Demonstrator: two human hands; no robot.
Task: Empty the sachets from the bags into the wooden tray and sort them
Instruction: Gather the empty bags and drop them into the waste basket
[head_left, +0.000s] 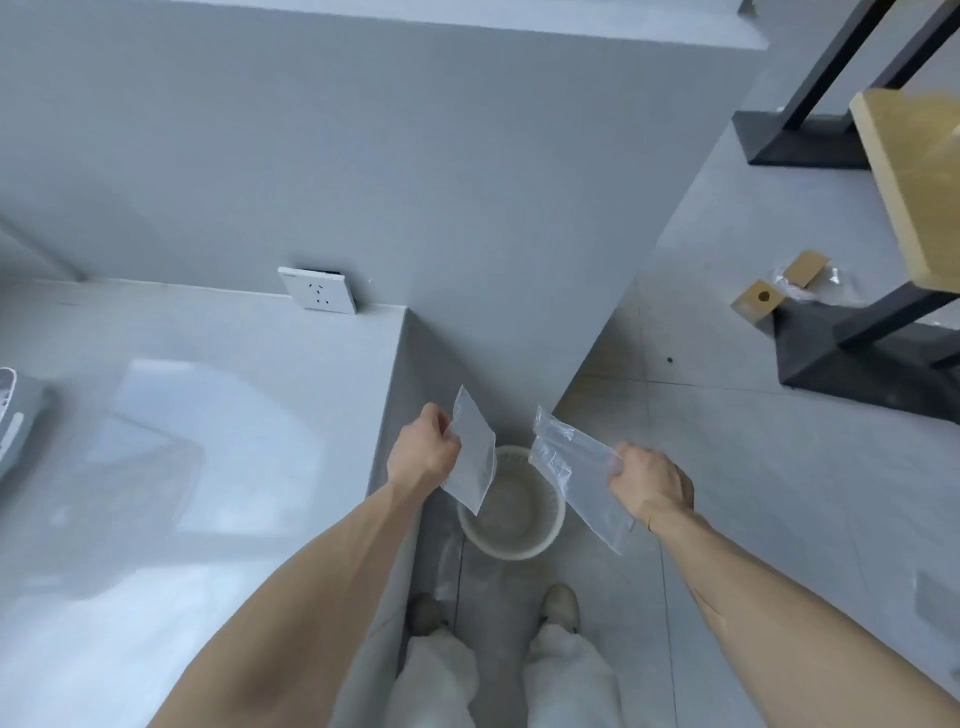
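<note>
My left hand (423, 452) pinches the edge of a clear plastic bag (472, 460) that hangs flat and looks empty. In my right hand (649, 480) is a second clear plastic bag (576, 475), crumpled near the fingers and also apparently empty. Both bags hang above a round white bin (511, 504) that stands on the floor between the counter and the wall corner. No sachets or wooden tray are in sight.
A grey counter (208, 415) lies to my left, with a white wall socket (318, 290) behind it. At right, black table legs (852, 353) stand on the tiled floor beside small wooden blocks (758, 301) and plastic wrap. My shoes (561, 605) are just below the bin.
</note>
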